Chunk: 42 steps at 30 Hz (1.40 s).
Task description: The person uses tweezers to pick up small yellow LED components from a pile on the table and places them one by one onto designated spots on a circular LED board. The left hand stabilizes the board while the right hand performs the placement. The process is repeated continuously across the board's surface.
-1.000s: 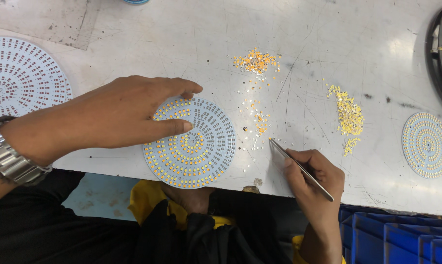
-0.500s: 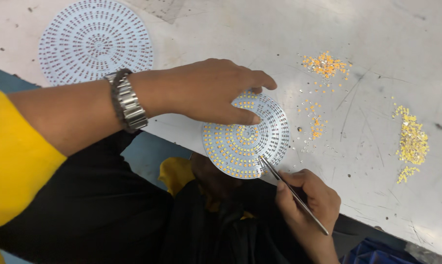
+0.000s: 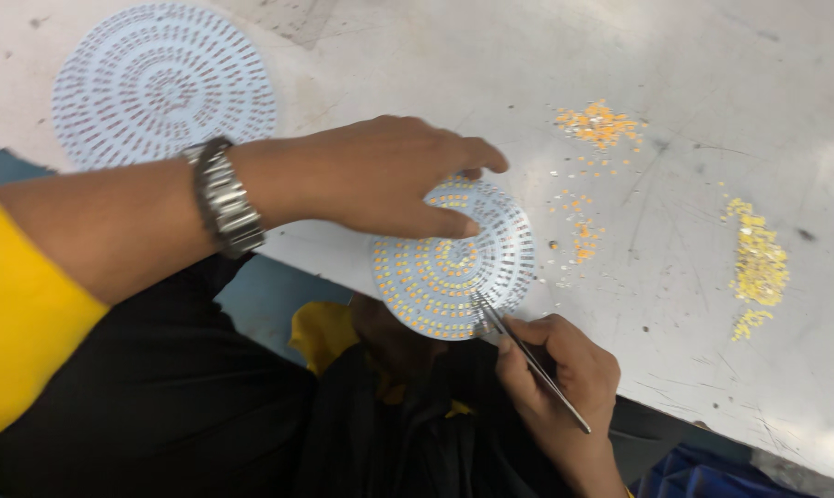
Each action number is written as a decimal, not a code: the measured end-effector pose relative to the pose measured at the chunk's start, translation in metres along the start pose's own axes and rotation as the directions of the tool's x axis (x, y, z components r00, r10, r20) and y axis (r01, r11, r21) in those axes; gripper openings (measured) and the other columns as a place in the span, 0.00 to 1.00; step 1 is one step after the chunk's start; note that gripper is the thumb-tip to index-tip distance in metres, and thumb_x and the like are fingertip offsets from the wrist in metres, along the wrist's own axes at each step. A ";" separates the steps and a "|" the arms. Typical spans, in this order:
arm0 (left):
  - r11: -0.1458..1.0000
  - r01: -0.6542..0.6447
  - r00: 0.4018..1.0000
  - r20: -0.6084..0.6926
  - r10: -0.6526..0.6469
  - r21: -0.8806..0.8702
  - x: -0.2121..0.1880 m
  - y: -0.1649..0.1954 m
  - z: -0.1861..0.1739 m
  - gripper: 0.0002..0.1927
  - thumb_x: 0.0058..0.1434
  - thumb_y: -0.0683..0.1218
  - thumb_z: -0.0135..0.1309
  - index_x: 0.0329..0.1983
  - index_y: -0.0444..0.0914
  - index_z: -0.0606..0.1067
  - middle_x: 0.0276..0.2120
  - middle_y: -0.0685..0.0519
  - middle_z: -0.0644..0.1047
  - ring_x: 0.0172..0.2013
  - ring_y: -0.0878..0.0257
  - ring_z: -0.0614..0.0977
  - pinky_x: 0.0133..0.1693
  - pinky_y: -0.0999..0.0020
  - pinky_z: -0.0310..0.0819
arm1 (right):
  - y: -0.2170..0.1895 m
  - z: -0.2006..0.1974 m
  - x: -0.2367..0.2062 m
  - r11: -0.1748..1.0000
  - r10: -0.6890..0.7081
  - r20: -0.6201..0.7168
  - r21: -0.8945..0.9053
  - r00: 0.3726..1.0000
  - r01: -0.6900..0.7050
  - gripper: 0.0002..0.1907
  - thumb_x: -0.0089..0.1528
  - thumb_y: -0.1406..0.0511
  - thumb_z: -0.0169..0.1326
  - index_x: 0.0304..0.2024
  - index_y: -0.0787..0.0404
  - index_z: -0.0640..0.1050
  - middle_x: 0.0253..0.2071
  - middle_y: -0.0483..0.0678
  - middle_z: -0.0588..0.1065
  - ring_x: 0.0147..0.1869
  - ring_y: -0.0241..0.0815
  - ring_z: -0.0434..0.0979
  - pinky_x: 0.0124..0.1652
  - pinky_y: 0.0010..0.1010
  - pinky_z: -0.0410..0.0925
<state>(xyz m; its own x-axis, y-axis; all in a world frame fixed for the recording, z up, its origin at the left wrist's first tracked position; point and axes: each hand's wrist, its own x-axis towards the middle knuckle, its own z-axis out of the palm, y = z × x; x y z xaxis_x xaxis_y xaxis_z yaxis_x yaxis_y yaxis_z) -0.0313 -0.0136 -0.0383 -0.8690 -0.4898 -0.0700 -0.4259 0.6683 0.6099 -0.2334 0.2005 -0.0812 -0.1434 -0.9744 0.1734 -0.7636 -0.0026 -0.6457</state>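
Electronics assembly workshop — scuffed workbench point(image 3: 675, 55), round LED boards point(image 3: 163, 83), loose yellow chips point(image 3: 758, 263)

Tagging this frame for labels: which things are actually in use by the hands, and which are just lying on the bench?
In use:
- left hand, pressing down the round board
- round board, overhanging the table edge
- right hand, gripping the tweezers
- tweezers, tips at the board's rim

Lying about:
- second round board
- orange chip pile
- yellow chip pile
- table

Showing: two round boards point(image 3: 454, 263) point(image 3: 163, 83); one pair of tweezers point(image 3: 532, 360); three piles of yellow chips point(image 3: 599, 123) point(image 3: 758, 267) point(image 3: 583, 235); one wristwatch point(image 3: 221, 207); two hands point(image 3: 389, 175) point(image 3: 560, 378).
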 end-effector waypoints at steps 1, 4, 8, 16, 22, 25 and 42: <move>1.000 0.013 1.000 0.013 -0.013 -0.006 -0.001 0.001 -0.001 0.36 0.57 0.59 0.57 0.66 0.40 0.67 0.54 0.44 0.78 0.53 0.46 0.80 0.53 0.52 0.72 | 0.003 -0.002 0.000 1.000 0.019 -0.006 -0.010 1.000 -0.019 0.07 0.54 0.69 0.63 0.33 0.66 0.80 0.22 0.46 0.75 0.21 0.32 0.74 0.26 0.23 0.65; 0.998 0.059 0.997 0.056 -0.059 -0.009 -0.002 0.005 -0.004 0.37 0.56 0.60 0.56 0.67 0.42 0.67 0.55 0.45 0.77 0.53 0.47 0.80 0.53 0.53 0.71 | 0.018 -0.015 0.000 0.959 0.187 -0.045 0.223 0.981 -0.173 0.06 0.60 0.70 0.58 0.39 0.67 0.81 0.27 0.42 0.77 0.29 0.25 0.73 0.30 0.19 0.67; 0.995 0.097 0.991 0.091 -0.096 -0.001 -0.003 0.008 -0.007 0.37 0.56 0.60 0.54 0.69 0.44 0.66 0.57 0.45 0.76 0.55 0.47 0.78 0.54 0.53 0.71 | 0.043 -0.034 0.006 0.925 0.354 -0.175 0.212 0.919 -0.316 0.07 0.64 0.70 0.57 0.41 0.69 0.80 0.25 0.39 0.73 0.29 0.23 0.64 0.29 0.17 0.58; 0.991 0.131 0.986 0.107 -0.130 0.000 -0.006 0.010 -0.009 0.38 0.57 0.61 0.56 0.70 0.46 0.66 0.62 0.47 0.75 0.58 0.49 0.76 0.55 0.54 0.69 | 0.043 -0.034 0.008 0.943 0.316 -0.178 0.162 0.932 -0.289 0.07 0.62 0.70 0.59 0.41 0.69 0.81 0.22 0.38 0.71 0.25 0.23 0.61 0.26 0.18 0.54; 0.985 0.172 0.978 0.126 -0.169 -0.014 -0.005 0.011 -0.010 0.38 0.57 0.61 0.57 0.70 0.47 0.65 0.61 0.48 0.76 0.57 0.51 0.77 0.55 0.55 0.71 | 0.034 -0.032 0.013 0.962 0.273 -0.198 0.053 0.942 -0.267 0.08 0.60 0.68 0.62 0.39 0.68 0.82 0.17 0.38 0.70 0.22 0.23 0.60 0.24 0.18 0.54; 0.985 0.171 0.978 0.122 -0.167 -0.023 -0.006 0.012 -0.010 0.38 0.56 0.61 0.57 0.70 0.47 0.66 0.61 0.48 0.76 0.57 0.50 0.78 0.55 0.55 0.71 | 0.033 -0.032 0.013 0.958 0.285 -0.184 0.077 0.941 -0.276 0.09 0.60 0.68 0.62 0.40 0.68 0.82 0.18 0.38 0.69 0.23 0.23 0.59 0.24 0.19 0.53; 0.987 0.160 0.980 0.121 -0.157 -0.017 -0.006 0.010 -0.009 0.38 0.57 0.61 0.56 0.70 0.47 0.66 0.62 0.49 0.75 0.58 0.52 0.77 0.56 0.55 0.70 | 0.035 -0.032 0.014 0.955 0.294 -0.209 0.109 0.933 -0.276 0.08 0.60 0.70 0.60 0.41 0.69 0.82 0.19 0.39 0.71 0.23 0.22 0.60 0.24 0.18 0.54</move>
<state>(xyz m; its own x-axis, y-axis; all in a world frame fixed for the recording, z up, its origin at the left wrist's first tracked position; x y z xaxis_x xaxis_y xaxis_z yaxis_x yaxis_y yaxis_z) -0.0280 -0.0084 -0.0246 -0.8154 -0.5172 -0.2599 -0.5551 0.5714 0.6045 -0.2826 0.1945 -0.0777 -0.4900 -0.8623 0.1278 -0.6209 0.2424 -0.7455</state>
